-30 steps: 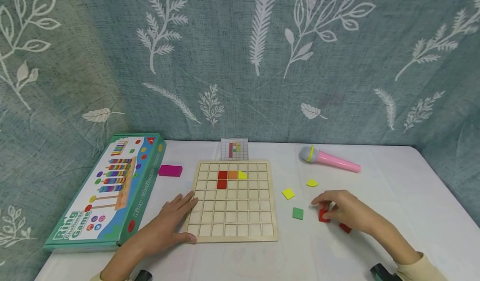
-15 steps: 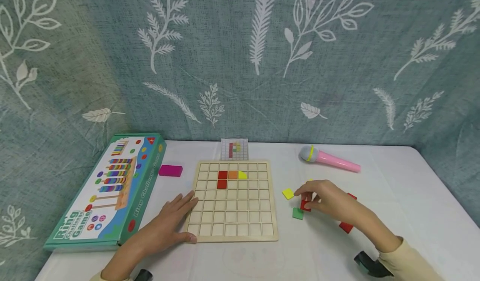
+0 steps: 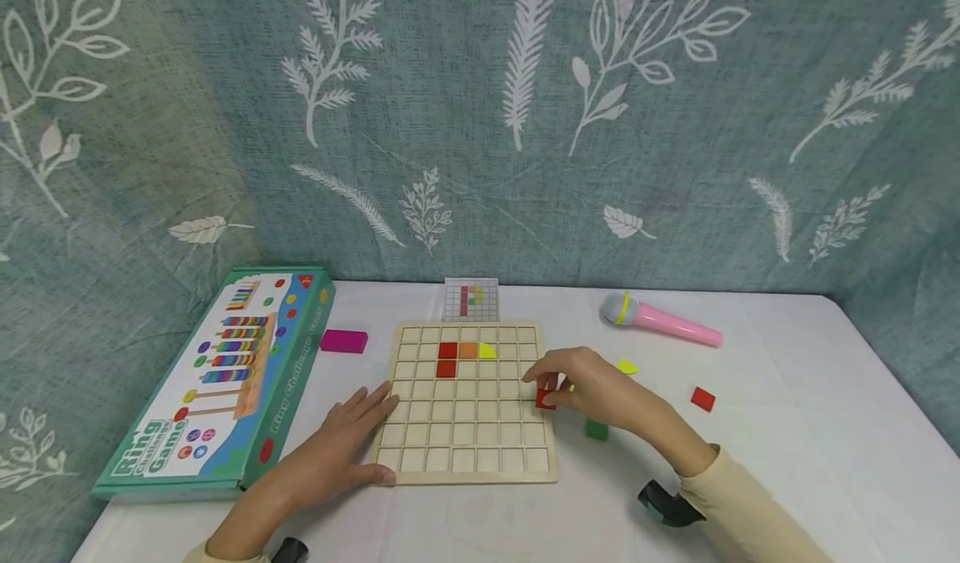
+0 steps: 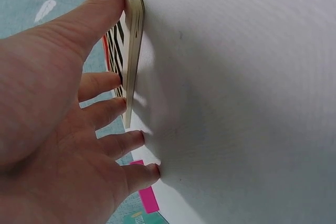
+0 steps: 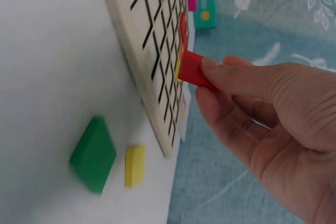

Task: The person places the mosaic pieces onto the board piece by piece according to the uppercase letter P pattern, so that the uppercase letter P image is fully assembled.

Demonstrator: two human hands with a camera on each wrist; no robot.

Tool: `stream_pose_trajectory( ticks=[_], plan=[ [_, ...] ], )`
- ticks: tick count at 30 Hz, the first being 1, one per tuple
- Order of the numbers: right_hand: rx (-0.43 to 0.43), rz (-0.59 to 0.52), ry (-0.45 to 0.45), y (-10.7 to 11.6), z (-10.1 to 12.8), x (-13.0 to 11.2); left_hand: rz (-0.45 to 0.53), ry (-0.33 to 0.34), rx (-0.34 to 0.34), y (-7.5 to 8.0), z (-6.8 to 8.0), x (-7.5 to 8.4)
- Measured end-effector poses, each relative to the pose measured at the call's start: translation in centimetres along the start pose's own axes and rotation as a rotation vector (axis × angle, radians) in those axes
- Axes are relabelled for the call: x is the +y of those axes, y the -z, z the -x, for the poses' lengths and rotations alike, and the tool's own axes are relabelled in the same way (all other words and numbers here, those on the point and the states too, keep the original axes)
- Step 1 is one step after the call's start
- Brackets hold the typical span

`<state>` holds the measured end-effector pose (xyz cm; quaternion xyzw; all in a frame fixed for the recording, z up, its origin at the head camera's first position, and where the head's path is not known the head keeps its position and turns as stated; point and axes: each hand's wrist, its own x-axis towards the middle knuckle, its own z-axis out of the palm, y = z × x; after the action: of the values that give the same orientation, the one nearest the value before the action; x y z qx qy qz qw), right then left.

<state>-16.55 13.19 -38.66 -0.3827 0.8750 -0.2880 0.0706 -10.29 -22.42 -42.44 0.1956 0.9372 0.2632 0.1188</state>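
While your right hand (image 3: 592, 392) pinches a red square tile (image 3: 545, 399) between thumb and fingertips, it hovers at the right edge of the wooden grid board (image 3: 468, 454), right of centre in the head view. In the right wrist view the tile (image 5: 195, 70) is held clear of the board's cells, its lower end close to the board (image 5: 157, 51). Just below your wrist in the head view a green square tile (image 3: 597, 429) lies on the white bench (image 3: 787, 429), and a yellow piece (image 3: 627, 367) lies just right of your knuckles. Farther right, a second red tile (image 3: 702, 399) sits alone on the bench.

Your left hand (image 3: 341, 442) lies flat with fingers spread, at the lower left of the board; the thumb runs along the near edge and the fingertips rest against the left edge, as the left wrist view shows (image 4: 79, 129).

On the board, two red tiles (image 3: 447, 359) are stacked in a column, with an orange tile (image 3: 468, 350) and a yellow quarter-round piece (image 3: 486, 351) to their right in the upper row. A pattern card (image 3: 471, 299) stands behind the board's far edge. A magenta block (image 3: 343, 341) lies left of the board, beside a "Ring Challenge Game" box (image 3: 217, 379) at the left of the frame. A pink toy microphone (image 3: 660, 319) lies at the upper right of the bench.
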Motion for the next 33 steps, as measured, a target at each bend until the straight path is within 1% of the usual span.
stream_pose_trajectory(
  ticks=[5,15,18,24,30,33],
  plan=[
    [0.0,-0.022,0.007,-0.6,-1.7,-0.4,-0.008,-0.016,0.001,0.1,0.0,0.1],
    [-0.01,-0.125,0.01,-1.8,-4.4,-0.9,-0.009,-0.018,0.003,0.2,0.1,0.4],
    [0.0,-0.161,0.027,-2.5,-5.3,-0.9,-0.004,-0.015,0.002,0.2,0.1,0.4],
    [0.05,-0.239,0.062,-4.1,-7.2,-1.1,-0.003,-0.014,0.004,0.3,0.1,0.5],
    [0.049,-0.234,0.038,-4.8,-9.0,-1.9,0.003,-0.018,0.004,0.3,0.0,0.5],
    [0.049,-0.229,0.028,-4.9,-9.7,-1.9,0.003,-0.023,0.007,0.3,0.0,0.6]
  ],
)
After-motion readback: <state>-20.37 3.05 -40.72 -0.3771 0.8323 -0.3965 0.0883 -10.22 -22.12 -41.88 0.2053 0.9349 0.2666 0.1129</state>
